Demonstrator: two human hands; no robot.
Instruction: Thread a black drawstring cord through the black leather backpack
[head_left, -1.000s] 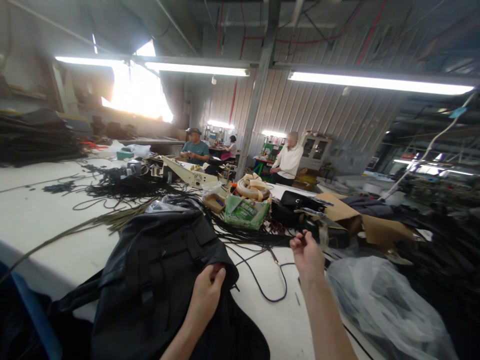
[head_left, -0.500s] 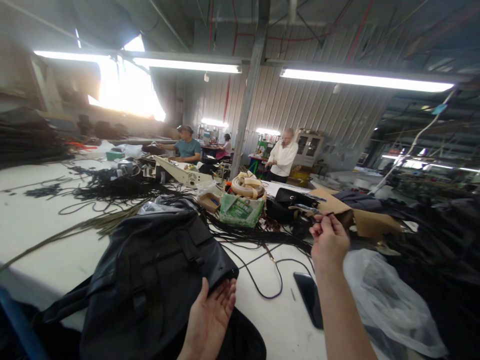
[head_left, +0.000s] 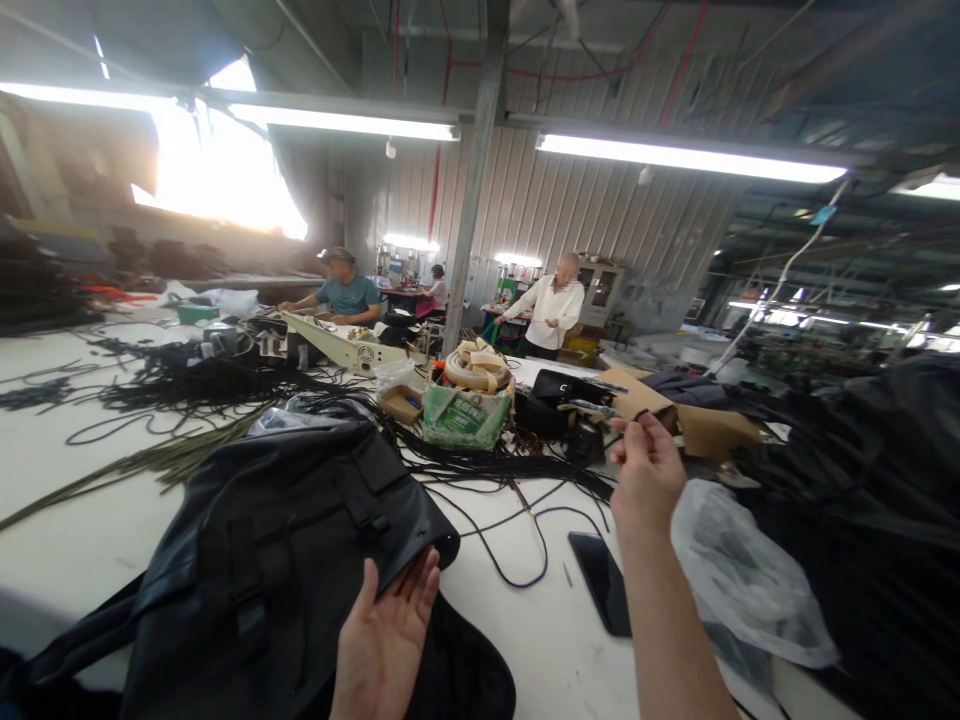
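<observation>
A black backpack (head_left: 277, 550) with straps and buckles lies on the white table (head_left: 547, 640). My left hand (head_left: 386, 625) is palm up at the right edge of its flap, fingers stretched out and touching the underside of that edge. Up to the right, my right hand (head_left: 646, 465) is raised over the table with its fingertips pinched together. Whatever is in that pinch is too small and dark to make out. Below and left of my right wrist lies a black phone (head_left: 602, 583), beside a loop of black cord (head_left: 517, 582).
Behind the backpack stand a green box (head_left: 465, 418) of tape rolls and a small brown tray (head_left: 400, 404). Black cords (head_left: 495, 466) run across the table. A clear plastic bag (head_left: 739, 570) lies right of my forearm. Co-workers are farther back, one in a white shirt (head_left: 555, 308).
The view has swung slightly right, so everything sits farther left. Both my hands keep nearly the same pose. The person in the white shirt has stretched an arm out to the left.
</observation>
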